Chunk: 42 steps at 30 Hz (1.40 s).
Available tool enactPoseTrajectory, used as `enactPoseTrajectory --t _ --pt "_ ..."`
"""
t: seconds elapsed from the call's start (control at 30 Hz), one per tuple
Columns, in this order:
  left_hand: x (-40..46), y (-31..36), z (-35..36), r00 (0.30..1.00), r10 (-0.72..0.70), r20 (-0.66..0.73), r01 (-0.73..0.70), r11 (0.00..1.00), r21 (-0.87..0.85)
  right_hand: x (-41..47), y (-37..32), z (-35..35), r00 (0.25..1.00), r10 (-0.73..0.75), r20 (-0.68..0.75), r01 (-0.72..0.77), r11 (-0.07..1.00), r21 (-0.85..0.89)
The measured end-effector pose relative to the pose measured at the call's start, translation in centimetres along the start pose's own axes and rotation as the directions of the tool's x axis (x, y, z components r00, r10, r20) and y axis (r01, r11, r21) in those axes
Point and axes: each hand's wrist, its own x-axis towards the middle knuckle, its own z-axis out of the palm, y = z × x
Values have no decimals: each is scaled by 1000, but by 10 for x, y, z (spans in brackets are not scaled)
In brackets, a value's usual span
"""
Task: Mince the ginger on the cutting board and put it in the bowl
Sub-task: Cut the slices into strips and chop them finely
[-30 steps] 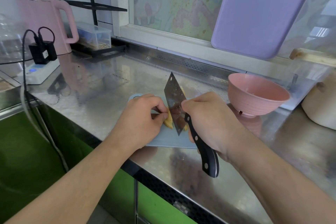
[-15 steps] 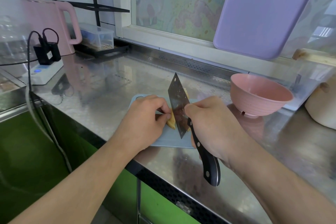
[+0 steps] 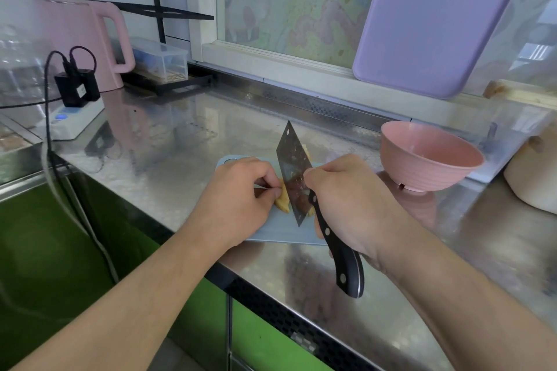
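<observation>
Head view, mincing step in hand. Cutting board (image 3: pixel 271 232), pale blue, lies on the steel counter (image 3: pixel 180 141) near its front edge; everything below is placed relative to it. Ginger (image 3: pixel 282 201) sits on the board's middle, yellow pieces, partly hidden behind the blade; a bit of yellow also shows at the board's far side past the blade tip. Left hand (image 3: pixel 238 199) rests on the board's left half, fingers curled, fingertips (image 3: pixel 272 190) pinching/pinning the ginger right beside the blade. Right hand (image 3: pixel 349 205) is over the board's right edge, fingers wrapped round the cleaver (image 3: pixel 294 172) where blade meets black handle; the handle butt sticks out past the board's near edge. Blade stands nearly upright, edge down on the ginger, flat side touching or almost touching the left knuckles; can't tell if the edge reaches the board.

Pink bowl (image 3: pixel 428 156) stands on the counter to the right of the board and slightly behind it, apart from it, looks empty. Pink kettle (image 3: pixel 87 42) and power strip (image 3: pixel 72 123) are far left of the board, well apart.

Judgement: ginger is still in strips or slices, not minced yet, nothing transferred. Next move calls for repeated short chops, left fingertips tucked back and retreating from the blade, then probably turning the pile crosswise. Scraping into the bowl comes later.
</observation>
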Motion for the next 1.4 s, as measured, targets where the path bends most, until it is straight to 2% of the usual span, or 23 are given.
enactPoseTrajectory --t 0.17,0.27,0.53,0.7,0.83,1.07,1.23,1.4 --pt "0 0 0 1000 -3 -1 3 1000 2 1 -3 -5 998 -18 55 18 1000 -4" --pt "0 0 1 1000 17 -9 -17 1000 -8 5 -1 -1 997 -21 78 26 997 -72" --pt "-2 -1 0 999 54 -9 -54 999 -1 5 3 6 997 35 64 -31 998 -57" --pt "-4 -1 -2 999 31 30 -30 999 -13 4 -2 8 993 -42 109 64 976 -208" --pt "-5 4 -4 998 3 58 -1 999 -45 2 1 8 991 -67 115 94 965 -244" --pt "-6 7 -5 999 -16 51 20 997 -70 -8 5 -6 998 5 55 -2 998 -57" --pt "-6 4 -5 999 -31 39 33 998 -60 -9 3 -14 999 -39 -16 39 999 -2" --pt "-2 0 -1 995 -100 -19 98 992 -80 -11 3 -10 998 -56 12 56 998 19"
